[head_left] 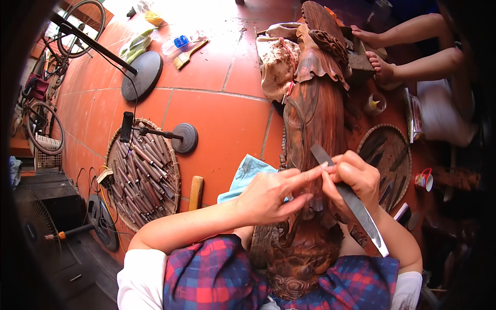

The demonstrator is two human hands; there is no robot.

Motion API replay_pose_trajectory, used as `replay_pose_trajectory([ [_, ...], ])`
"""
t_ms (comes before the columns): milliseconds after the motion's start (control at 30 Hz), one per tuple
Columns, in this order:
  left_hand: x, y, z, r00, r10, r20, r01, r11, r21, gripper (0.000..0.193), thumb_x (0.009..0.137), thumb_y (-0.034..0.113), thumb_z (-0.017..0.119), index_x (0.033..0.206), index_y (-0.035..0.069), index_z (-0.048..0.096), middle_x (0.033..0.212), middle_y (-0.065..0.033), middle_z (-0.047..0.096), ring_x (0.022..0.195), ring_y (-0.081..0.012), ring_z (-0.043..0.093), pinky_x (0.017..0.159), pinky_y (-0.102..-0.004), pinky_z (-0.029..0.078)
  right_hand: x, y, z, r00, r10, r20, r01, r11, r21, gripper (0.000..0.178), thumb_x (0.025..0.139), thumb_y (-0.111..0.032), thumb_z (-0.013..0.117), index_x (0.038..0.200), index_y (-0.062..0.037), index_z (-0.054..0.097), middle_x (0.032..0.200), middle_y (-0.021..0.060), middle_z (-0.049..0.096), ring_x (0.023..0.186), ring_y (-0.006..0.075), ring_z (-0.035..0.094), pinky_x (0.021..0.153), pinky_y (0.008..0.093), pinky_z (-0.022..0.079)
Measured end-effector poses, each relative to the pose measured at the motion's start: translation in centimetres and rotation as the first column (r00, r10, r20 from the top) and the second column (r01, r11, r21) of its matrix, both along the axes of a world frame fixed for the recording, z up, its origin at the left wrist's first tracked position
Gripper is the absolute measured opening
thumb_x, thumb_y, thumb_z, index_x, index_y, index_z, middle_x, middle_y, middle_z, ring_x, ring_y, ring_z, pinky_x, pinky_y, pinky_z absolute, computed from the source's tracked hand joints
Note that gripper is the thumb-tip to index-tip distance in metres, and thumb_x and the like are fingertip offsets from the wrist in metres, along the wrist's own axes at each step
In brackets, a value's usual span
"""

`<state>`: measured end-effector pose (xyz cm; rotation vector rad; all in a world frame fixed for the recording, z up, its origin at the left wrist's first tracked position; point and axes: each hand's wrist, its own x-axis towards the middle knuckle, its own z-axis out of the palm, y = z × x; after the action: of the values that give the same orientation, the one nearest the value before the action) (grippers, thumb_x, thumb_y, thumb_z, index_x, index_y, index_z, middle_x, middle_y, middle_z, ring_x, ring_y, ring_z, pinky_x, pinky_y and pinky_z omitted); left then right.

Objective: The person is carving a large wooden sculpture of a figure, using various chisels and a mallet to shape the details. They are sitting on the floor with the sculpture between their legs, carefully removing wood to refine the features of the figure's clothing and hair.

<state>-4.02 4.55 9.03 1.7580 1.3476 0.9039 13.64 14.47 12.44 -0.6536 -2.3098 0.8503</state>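
My right hand [355, 178] is closed around a long, flat grey metal blade [356, 206] that looks like a file or scraper. One end of it is dark and the other shiny and tapered. My left hand [279, 192] reaches across with its index finger stretched out to the blade beside my right fingers; its thumb and fingers are apart. Beneath both hands lies a carved brown wooden statue [318, 119], its near end between my legs. A light blue cloth [250, 173] is next to my left hand.
Round woven baskets of carving tools lie left [173, 194] and right [408, 170]. A wooden mallet handle [196, 192], a brush [188, 55] and a stand base [142, 76] are on the tiles. Another person's feet [380, 67] are at far right, near a mug [424, 181].
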Motion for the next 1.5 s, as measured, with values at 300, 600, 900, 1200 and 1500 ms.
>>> replay_pose_trajectory([
  [300,0.3,-0.6,0.3,0.998,-0.042,-0.041,0.043,0.999,0.008,0.061,0.083,0.014,0.059,0.141,0.016,0.039,0.074,-0.0105,0.055,0.058,-0.0303,0.058,0.051,-0.0394,0.047,0.4,-0.4,0.6,1.000,0.017,0.003,-0.017,0.999,-0.038,0.016,0.067,0.003,0.068,0.067,-0.0017,0.053,0.065,0.0092,0.052,0.058,0.0245,0.057,0.052,0.0321,0.047],
  [600,1.0,-1.9,-0.1,0.982,-0.147,-0.121,0.141,0.988,-0.059,0.068,0.084,0.016,0.058,0.146,0.017,0.030,0.074,-0.0107,0.057,0.060,-0.0283,0.060,0.049,-0.0403,0.045,2.2,-1.3,-0.3,0.998,0.055,0.006,-0.054,0.997,-0.061,0.013,0.067,0.003,0.069,0.068,-0.0011,0.057,0.068,0.0102,0.057,0.062,0.0255,0.060,0.054,0.0327,0.049],
  [900,0.8,-1.9,-0.9,0.983,-0.132,-0.124,0.130,0.991,-0.027,0.066,0.083,0.016,0.061,0.144,0.015,0.034,0.072,-0.0093,0.057,0.058,-0.0266,0.059,0.049,-0.0385,0.045,2.2,-1.1,-0.2,0.990,0.111,0.087,-0.104,0.991,-0.078,0.019,0.066,0.007,0.070,0.065,0.0001,0.053,0.076,0.0124,0.061,0.067,0.0214,0.064,0.055,0.0287,0.051],
  [1200,0.6,-1.2,0.2,0.969,-0.173,-0.176,0.193,0.976,0.102,0.063,0.085,0.018,0.060,0.144,0.018,0.036,0.067,-0.0054,0.051,0.054,-0.0220,0.056,0.047,-0.0346,0.044,3.2,-1.3,0.3,0.993,0.068,-0.094,-0.070,0.997,-0.019,0.019,0.062,0.007,0.072,0.066,-0.0019,0.055,0.076,0.0108,0.060,0.065,0.0251,0.064,0.055,0.0317,0.053],
  [1500,0.8,-1.7,-1.7,0.947,-0.210,-0.242,0.260,0.945,0.199,0.041,0.081,0.014,0.065,0.122,0.009,0.058,0.066,-0.0038,0.050,0.057,-0.0200,0.055,0.050,-0.0334,0.045,7.6,0.7,0.5,0.852,-0.426,-0.305,-0.064,0.492,-0.868,0.053,0.079,-0.013,0.053,0.128,0.0039,0.038,0.110,0.0156,0.051,0.082,0.0175,0.062,0.071,0.0265,0.052],
])
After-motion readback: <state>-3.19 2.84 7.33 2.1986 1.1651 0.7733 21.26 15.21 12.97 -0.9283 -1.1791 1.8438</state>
